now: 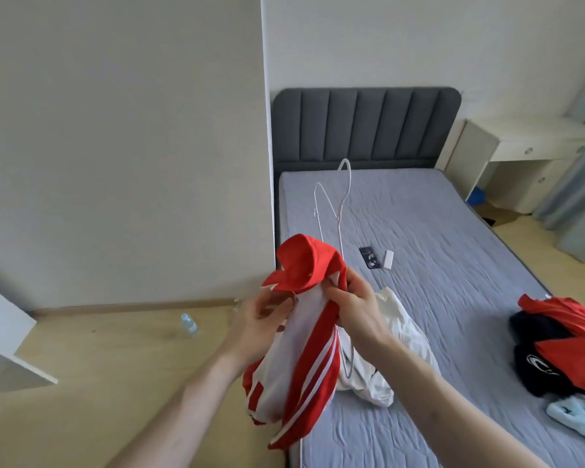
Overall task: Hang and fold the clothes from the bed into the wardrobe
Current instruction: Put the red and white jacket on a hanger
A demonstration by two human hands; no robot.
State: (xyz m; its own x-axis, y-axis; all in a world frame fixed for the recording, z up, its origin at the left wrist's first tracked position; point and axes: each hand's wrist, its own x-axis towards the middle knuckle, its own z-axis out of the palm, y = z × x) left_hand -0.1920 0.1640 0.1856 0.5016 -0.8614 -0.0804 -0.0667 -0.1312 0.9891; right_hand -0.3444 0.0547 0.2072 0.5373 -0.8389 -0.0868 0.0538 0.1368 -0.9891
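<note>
A red and white striped jacket (304,349) hangs in the air over the left edge of the bed (436,265). My right hand (355,309) pinches its red collar. My left hand (260,319) holds the white fabric just below, fingers curled. A white wire hanger (338,211) rises from the jacket, its hook up, its lower part hidden in the cloth. A white garment (395,332) lies on the bed behind my right forearm. At the right edge sits a pile of red and dark clothes (561,346) with a pale blue piece (578,420).
A dark phone (370,258) and a small white card (388,259) lie mid-mattress. A plastic bottle (189,324) stands on the wooden floor left of the bed. A white shelf edge (17,359) juts in at far left. A white desk (520,146) stands beside the headboard.
</note>
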